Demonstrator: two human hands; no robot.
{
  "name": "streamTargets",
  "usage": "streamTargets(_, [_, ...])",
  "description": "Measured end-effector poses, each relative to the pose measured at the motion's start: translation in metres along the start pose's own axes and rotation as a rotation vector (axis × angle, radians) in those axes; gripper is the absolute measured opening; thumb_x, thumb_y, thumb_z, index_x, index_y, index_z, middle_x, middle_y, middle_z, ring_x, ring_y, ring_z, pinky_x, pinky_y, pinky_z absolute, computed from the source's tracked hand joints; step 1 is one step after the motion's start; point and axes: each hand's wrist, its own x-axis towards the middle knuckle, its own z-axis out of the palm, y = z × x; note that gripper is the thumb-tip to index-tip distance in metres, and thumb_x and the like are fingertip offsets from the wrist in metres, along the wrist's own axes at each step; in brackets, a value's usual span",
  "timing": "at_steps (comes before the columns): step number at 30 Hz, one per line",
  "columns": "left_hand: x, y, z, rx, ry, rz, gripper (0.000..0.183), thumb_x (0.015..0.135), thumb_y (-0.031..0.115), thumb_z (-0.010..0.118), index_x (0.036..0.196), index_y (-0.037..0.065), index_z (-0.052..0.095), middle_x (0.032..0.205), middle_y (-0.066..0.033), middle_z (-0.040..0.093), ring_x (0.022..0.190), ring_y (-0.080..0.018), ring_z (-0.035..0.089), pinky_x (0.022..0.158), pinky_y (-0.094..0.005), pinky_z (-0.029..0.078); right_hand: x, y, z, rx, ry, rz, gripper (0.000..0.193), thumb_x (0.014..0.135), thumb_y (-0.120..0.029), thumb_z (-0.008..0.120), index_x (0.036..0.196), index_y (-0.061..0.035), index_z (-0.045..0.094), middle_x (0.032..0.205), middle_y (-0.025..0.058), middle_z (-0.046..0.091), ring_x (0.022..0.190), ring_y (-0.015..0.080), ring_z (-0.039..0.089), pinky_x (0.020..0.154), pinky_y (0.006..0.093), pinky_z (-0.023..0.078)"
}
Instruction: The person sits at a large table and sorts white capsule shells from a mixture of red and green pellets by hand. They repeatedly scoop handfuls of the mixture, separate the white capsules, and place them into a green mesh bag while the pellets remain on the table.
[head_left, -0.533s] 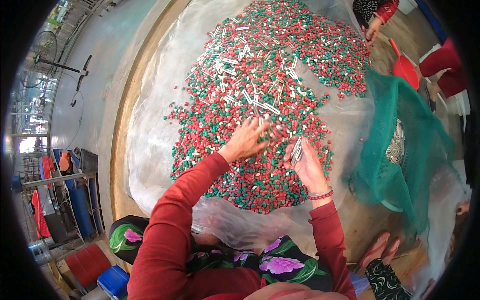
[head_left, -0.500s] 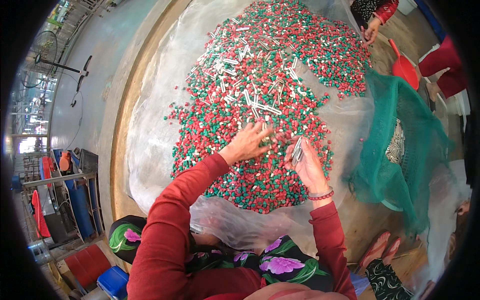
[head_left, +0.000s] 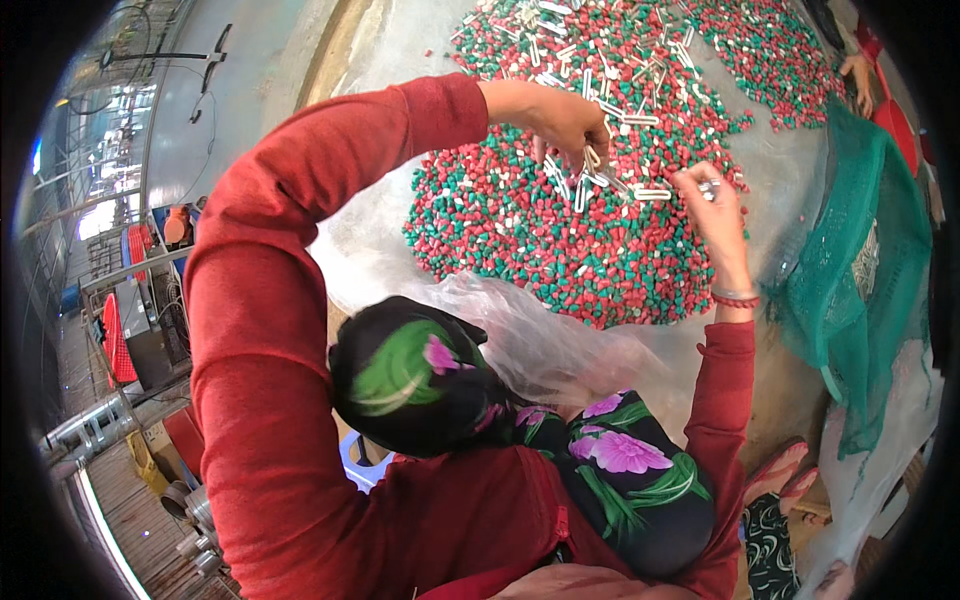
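Pinching white clips [head_left: 590,165] above the red-and-green pellet heap [head_left: 560,235], left hand [head_left: 565,118]; right hand [head_left: 712,200] grip closed on small clips [head_left: 708,186].

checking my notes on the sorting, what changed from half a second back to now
The view swung, so the pile now sits upper right. The left hand has lifted off the pile, pinching white strips. The right hand stays raised with small pieces in its grip. The clear sheet and green net are unchanged.
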Motion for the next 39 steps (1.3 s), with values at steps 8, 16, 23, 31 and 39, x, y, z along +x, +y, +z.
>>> streamTargets(8, [0.03,-0.05,0.015,-0.074,0.064,-0.016,0.04,0.096,0.039,0.045,0.103,0.005,0.065,0.078,0.0011,0.061,0.074,-0.0092,0.052,0.064,-0.0283,0.045,0.01,0.058,0.027,-0.952,-0.167,-0.185,0.024,0.079,-0.014,0.064,0.098,-0.0031,0.055,0.08,0.0195,0.063,0.078,0.0363,0.062,0.062,0.0463,0.048])
streamTargets(16, [0.017,-0.086,0.033,-0.742,0.156,0.059,0.036,0.09,0.037,0.057,0.096,0.001,0.06,0.075,-0.0052,0.063,0.066,-0.0142,0.064,0.063,-0.0255,0.054,-0.006,0.04,0.022,0.024,-0.149,0.167,0.017,0.08,-0.015,0.071,0.079,-0.0041,0.057,0.063,-0.0058,0.047,0.055,0.0042,0.04,0.047,0.0217,0.03])
streamTargets(23, [0.025,-0.078,0.011,-0.879,0.083,0.169,0.031,0.09,0.029,0.059,0.103,0.001,0.06,0.09,-0.001,0.059,0.067,-0.0072,0.054,0.071,-0.0277,0.056,-0.028,0.012,0.006,0.581,-0.14,0.343,0.014,0.086,-0.019,0.064,0.089,-0.0065,0.059,0.073,-0.0012,0.054,0.062,0.0046,0.046,0.049,0.0196,0.032])
streamTargets(31, [0.038,-0.026,0.045,-0.854,0.346,0.33,0.024,0.091,0.019,0.056,0.099,-0.003,0.056,0.087,-0.0096,0.065,0.071,-0.0127,0.063,0.06,-0.0239,0.053,-0.012,-0.009,0.06,0.788,-0.193,0.235,0.022,0.087,-0.023,0.063,0.102,-0.0074,0.057,0.074,0.0001,0.058,0.056,0.0067,0.053,0.043,0.0201,0.038])
streamTargets(39, [0.018,-0.042,0.039,-0.257,0.355,0.369,0.021,0.093,0.016,0.049,0.095,-0.003,0.058,0.069,-0.0072,0.061,0.063,-0.012,0.058,0.057,-0.0291,0.045,-0.014,-0.022,0.067,0.522,-0.3,0.159,0.013,0.088,-0.017,0.06,0.092,-0.0047,0.057,0.066,-0.0013,0.056,0.046,0.0027,0.045,0.038,0.0181,0.032])
